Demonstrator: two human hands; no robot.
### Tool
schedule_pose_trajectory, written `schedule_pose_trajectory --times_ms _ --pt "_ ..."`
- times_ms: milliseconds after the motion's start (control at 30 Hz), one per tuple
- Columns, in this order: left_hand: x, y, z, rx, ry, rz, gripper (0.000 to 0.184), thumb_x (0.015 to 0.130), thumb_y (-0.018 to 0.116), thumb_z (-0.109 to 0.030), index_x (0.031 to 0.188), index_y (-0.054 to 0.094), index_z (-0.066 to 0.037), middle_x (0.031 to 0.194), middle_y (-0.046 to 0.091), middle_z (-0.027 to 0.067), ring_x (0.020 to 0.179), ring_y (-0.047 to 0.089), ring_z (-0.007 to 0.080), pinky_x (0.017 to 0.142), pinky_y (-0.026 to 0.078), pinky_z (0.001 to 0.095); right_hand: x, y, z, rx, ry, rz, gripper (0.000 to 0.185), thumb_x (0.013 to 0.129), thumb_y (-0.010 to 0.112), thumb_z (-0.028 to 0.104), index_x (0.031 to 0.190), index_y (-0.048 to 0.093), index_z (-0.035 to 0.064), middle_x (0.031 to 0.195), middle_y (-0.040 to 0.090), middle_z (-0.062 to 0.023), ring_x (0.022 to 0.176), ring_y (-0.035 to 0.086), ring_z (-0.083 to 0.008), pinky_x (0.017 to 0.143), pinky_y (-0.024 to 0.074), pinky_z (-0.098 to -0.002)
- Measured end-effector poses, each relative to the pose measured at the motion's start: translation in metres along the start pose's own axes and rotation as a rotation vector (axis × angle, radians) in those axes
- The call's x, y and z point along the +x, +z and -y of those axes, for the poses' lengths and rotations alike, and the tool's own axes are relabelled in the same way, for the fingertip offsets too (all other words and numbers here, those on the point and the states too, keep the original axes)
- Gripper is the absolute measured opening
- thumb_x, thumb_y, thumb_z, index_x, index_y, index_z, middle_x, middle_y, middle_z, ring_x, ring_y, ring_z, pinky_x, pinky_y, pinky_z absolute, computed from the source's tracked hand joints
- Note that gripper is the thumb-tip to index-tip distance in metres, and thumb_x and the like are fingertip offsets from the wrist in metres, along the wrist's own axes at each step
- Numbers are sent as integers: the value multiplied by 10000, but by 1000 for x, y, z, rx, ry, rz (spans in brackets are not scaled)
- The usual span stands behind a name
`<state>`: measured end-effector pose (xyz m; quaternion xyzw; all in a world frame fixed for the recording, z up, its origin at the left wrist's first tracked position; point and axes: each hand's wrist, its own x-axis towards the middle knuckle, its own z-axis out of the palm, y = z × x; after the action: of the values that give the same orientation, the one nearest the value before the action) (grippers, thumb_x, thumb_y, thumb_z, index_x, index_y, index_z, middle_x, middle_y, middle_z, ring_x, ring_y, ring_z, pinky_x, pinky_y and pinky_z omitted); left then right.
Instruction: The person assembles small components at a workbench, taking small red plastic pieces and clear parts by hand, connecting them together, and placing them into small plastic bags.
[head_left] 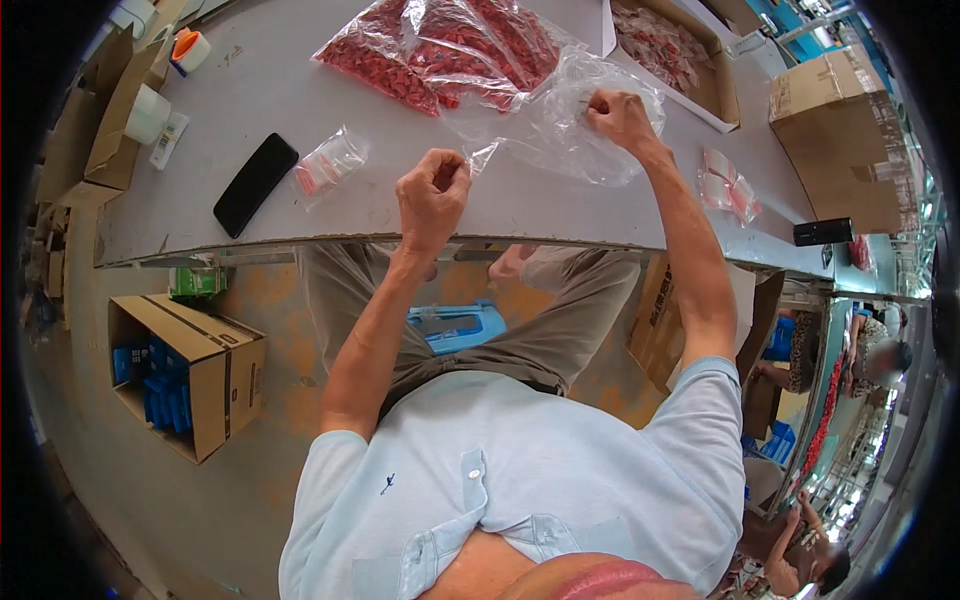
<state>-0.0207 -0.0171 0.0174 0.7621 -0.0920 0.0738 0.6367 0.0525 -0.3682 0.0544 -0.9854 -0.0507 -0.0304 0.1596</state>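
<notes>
Evidently, the left hand (436,192) and right hand (620,118) pinch crinkled clear film (570,152) beside a lumpy red-filled bag (465,55).

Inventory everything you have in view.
Table: one, grey, ahead
Bag of red pieces: at least one, clear, far middle
Loose plastic: count unclear, clear, between hands
Open box: one, white and brown, far right
Phone: one, black, left
Packets: several, red and white, both sides
Rolls: two, white and orange, far left
Cartons: several, brown, sides and floor
Packs: several, blue, in floor carton
Device: one, black, right edge
Plastic item: one, blue, below table
Other people: at least two, right background
Left hand: one, at plastic
Right hand: one, on plastic
</notes>
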Motion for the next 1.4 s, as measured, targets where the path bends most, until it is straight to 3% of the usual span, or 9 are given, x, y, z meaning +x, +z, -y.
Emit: schedule_pose_trajectory --times_ms 67,200,267,467,600,667,767,1033,1400 --pt "0 0 -1 38 -4 -8 74 919 710 -49 974 731 -4 796 735 12 723 663 55 665 538 232 -7 -1 3 219 40 -199 188 828 699 150 926 736 -6 851 750 -140 746 716 -218 714 562 -352" --pt "4 2 -8 22 -62 -4 78 911 713 -57 960 732 0 772 730 17 699 661 63 647 540 243 -33 -13 26 622 212 -170 184 899 700 162 958 734 -8 845 738 -81 673 653 -119 615 509 -272" --pt "7 5 -9 50 -66 -5 96 890 717 -78 930 734 8 751 727 33 683 663 70 626 539 249 -46 -13 48 1061 217 -136 167 968 692 152 1018 723 -4 856 716 -39 651 587 -66 571 438 -215" --pt "23 13 -9 78 -79 75 130 851 698 -89 898 739 25 750 740 78 600 677 111 572 554 264 -67 23 112 1362 137 -97 148 989 706 135 1064 714 7 913 711 -37 748 602 -64 632 439 -201" --pt "31 9 -14 86 -105 141 140 844 702 -88 902 738 33 768 744 97 598 699 134 542 576 269 -67 45 143 1293 48 -153 144 985 710 135 1060 725 14 1001 710 -38 852 628 -75 690 463 -211" --pt "34 8 -19 85 -133 165 141 841 705 -89 901 737 35 768 743 100 593 697 134 541 578 270 -63 55 150 1033 -129 -250 144 965 733 143 1047 739 25 1096 707 -41 919 639 -92 725 482 -231" --pt "36 7 -24 77 -133 181 153 842 710 -92 911 737 43 768 740 104 589 696 136 543 585 273 -58 62 159 952 -193 -319 140 945 748 148 1027 749 34 1151 703 -47 934 643 -104 727 489 -245" --pt "40 0 -21 -225 -327 302 161 843 709 -61 929 729 74 760 716 109 617 688 144 523 578 265 -60 74 152 956 -182 -296 115 929 764 109 1027 760 48 1135 709 -58 938 659 -120 718 507 -262" --pt "41 3 -14 -255 -330 323 170 846 716 -55 945 719 85 774 710 121 629 683 148 522 569 264 -69 64 148 872 -201 -258 173 910 779 67 1081 801 83 1105 723 -57 973 684 -147 723 540 -271"
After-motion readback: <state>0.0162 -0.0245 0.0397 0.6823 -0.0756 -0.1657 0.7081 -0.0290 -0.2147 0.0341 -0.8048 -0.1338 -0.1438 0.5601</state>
